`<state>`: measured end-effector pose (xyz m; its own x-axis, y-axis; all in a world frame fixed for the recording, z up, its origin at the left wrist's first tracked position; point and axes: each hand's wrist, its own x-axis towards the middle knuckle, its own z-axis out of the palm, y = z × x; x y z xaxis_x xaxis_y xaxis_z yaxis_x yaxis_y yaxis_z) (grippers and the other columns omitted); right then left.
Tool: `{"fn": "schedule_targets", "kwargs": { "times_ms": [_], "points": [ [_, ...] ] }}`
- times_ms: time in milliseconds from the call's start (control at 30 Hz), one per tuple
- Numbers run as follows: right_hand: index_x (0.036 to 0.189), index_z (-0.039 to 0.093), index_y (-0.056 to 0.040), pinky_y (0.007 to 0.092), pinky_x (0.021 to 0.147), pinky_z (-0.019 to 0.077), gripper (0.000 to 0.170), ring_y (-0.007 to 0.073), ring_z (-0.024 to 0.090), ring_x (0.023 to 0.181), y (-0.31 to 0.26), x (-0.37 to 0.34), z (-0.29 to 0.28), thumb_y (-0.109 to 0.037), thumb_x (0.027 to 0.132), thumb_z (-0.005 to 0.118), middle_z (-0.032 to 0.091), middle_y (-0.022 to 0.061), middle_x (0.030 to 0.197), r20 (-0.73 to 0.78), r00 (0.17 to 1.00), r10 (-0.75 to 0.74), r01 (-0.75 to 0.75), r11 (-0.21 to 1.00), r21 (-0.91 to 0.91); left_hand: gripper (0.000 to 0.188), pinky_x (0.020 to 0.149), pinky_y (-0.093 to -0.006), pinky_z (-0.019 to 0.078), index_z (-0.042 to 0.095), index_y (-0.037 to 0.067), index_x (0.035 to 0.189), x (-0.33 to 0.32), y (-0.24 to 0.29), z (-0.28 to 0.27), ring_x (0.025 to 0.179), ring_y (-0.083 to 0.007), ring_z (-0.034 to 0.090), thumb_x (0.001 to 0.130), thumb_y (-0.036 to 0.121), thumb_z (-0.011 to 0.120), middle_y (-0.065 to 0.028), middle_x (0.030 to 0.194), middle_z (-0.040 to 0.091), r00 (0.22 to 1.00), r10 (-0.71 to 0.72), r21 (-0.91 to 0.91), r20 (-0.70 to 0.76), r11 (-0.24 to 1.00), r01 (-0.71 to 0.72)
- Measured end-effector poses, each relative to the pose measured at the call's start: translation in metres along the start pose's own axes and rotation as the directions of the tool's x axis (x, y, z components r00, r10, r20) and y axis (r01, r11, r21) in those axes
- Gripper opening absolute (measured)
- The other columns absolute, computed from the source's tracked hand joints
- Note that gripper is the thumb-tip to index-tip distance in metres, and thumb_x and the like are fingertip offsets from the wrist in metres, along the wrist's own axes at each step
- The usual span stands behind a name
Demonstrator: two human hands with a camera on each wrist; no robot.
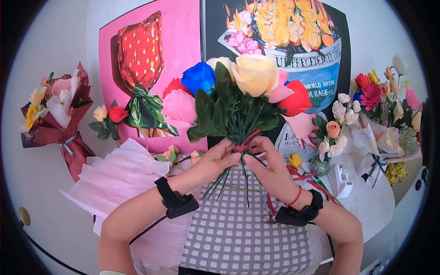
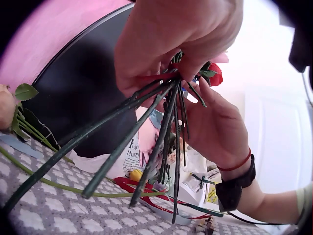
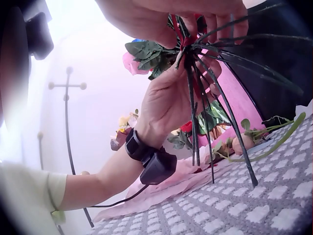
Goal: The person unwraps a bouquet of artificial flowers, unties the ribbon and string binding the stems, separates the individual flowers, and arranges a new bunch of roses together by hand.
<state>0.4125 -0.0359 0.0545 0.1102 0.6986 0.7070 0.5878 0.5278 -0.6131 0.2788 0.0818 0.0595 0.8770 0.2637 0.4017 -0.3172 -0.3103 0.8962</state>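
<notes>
Behind everything stand a glossy black picture board of burning flowers [image 1: 298,59] and a bright pink picture board [image 1: 183,27]. Before them spreads a grey-and-white checked cloth [image 1: 247,238], with crumpled pale pink wrapping paper [image 1: 123,174] along its left side. Over the cloth, in front of the boards, is a loose bunch of artificial roses with dark green leaves and stems [image 1: 231,112]. Its long axis runs away from the person: the cream, blue, pink and red blooms point up towards the boards, and the stem ends fan down and back over the cloth.

The left hand [image 1: 219,158] and right hand [image 1: 272,166] both have fingers and thumbs closed around the gathered stems, partly hiding the narrow red ribbon tie [image 1: 239,148]. To the right sits a small white tape dispenser [image 1: 341,181]; a slender bare green stem [image 2: 93,193] lies beneath the fanned ends.
</notes>
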Motion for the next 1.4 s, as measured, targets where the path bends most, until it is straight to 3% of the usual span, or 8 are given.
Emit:
{"fn": "schedule_targets", "kwargs": {
  "times_ms": [300,500,833,900,1000,1200,1267,1400],
  "points": [
    [0.107,0.046,-0.0017,0.0294,0.076,0.0412,0.027,0.0184,0.049,0.088,0.003,0.002,-0.001,-0.01,0.083,0.056,0.046,0.0093,0.099,-0.049,0.997,0.06,-0.058,0.997,0.057,0.039,0.08,-0.0242,0.0394,0.036,0.005,0.125,0.002,0.004,0.006,0.101,-0.0085,0.045,0.091,0.02,0.048,-0.0025,0.121,0.046,0.999,-0.018,-0.033,-0.04,0.999,0.017],
    [0.102,0.05,-0.0035,0.0274,0.068,0.0413,0.024,0.0144,0.05,0.08,0.0,0.004,-0.003,-0.007,0.08,0.058,0.048,0.0062,0.094,-0.098,0.995,0.011,-0.01,1.0,0.019,0.042,0.071,-0.0191,0.0378,0.034,0.005,0.129,0.006,0.008,0.004,0.091,-0.0039,0.045,0.09,0.015,0.047,0.0007,0.119,0.048,0.999,-0.026,-0.075,-0.034,0.997,0.023],
    [0.084,0.058,-0.0009,0.0239,0.059,0.0418,0.012,0.0135,0.054,0.066,-0.004,0.01,-0.02,0.0,0.074,0.063,0.054,0.0056,0.08,-0.19,0.975,-0.113,0.097,0.991,-0.091,0.041,0.076,-0.0221,0.0393,0.035,0.005,0.128,0.012,0.017,0.019,0.1,-0.0057,0.045,0.09,0.016,0.047,-0.0007,0.119,0.047,0.999,-0.051,-0.082,0.001,0.995,0.051],
    [0.081,0.059,-0.0006,0.0239,0.057,0.042,0.01,0.0143,0.054,0.064,-0.004,0.011,-0.023,0.001,0.073,0.063,0.055,0.0065,0.079,-0.21,0.967,-0.145,0.124,0.986,-0.107,0.033,0.062,-0.018,0.0346,0.043,0.003,0.117,0.02,0.007,0.024,0.082,-0.0033,0.047,0.09,0.023,0.048,-0.0002,0.103,0.054,0.992,0.088,-0.156,-0.086,0.983,-0.101],
    [0.078,0.06,-0.0011,0.0257,0.057,0.0422,0.008,0.0176,0.055,0.063,-0.009,0.011,-0.029,0.001,0.071,0.063,0.055,0.0081,0.074,-0.214,0.938,-0.274,0.216,0.942,-0.257,0.034,0.061,-0.0178,0.0342,0.043,0.003,0.118,0.015,0.01,0.025,0.079,-0.0021,0.045,0.09,0.023,0.047,0.0007,0.101,0.052,0.999,0.026,-0.204,-0.023,0.978,-0.03],
    [0.077,0.062,-0.0059,0.0291,0.056,0.0411,0.008,0.0212,0.055,0.059,-0.013,0.01,-0.035,-0.003,0.07,0.064,0.057,0.0053,0.069,-0.001,0.952,-0.305,0.27,0.844,-0.464,0.037,0.058,-0.0184,0.0355,0.043,0.004,0.12,0.02,-0.009,0.023,0.073,-0.0015,0.041,0.09,0.025,0.048,0.0028,0.097,0.05,0.997,-0.064,-0.221,-0.039,0.974,0.054],
    [0.077,0.063,-0.0068,0.029,0.053,0.041,0.008,0.0208,0.055,0.055,-0.017,0.009,-0.034,-0.005,0.07,0.065,0.059,0.0044,0.07,0.026,0.964,-0.263,0.232,0.796,-0.56,0.036,0.065,-0.0205,0.0406,0.044,0.004,0.119,0.015,-0.006,0.023,0.083,-0.0043,0.046,0.09,0.025,0.048,0.0008,0.103,0.051,0.987,-0.148,-0.173,-0.058,0.975,0.136],
    [0.077,0.061,-0.0031,0.0287,0.052,0.0439,0.009,0.0212,0.058,0.057,-0.031,0.011,-0.04,0.0,0.07,0.064,0.059,0.0076,0.069,0.091,0.964,-0.25,0.26,0.813,-0.52,0.034,0.07,-0.0231,0.0426,0.043,0.004,0.119,0.012,0.003,0.042,0.088,-0.0068,0.047,0.091,0.023,0.046,-0.0006,0.106,0.051,0.994,-0.024,-0.232,-0.109,0.973,-0.002]
  ]
}}
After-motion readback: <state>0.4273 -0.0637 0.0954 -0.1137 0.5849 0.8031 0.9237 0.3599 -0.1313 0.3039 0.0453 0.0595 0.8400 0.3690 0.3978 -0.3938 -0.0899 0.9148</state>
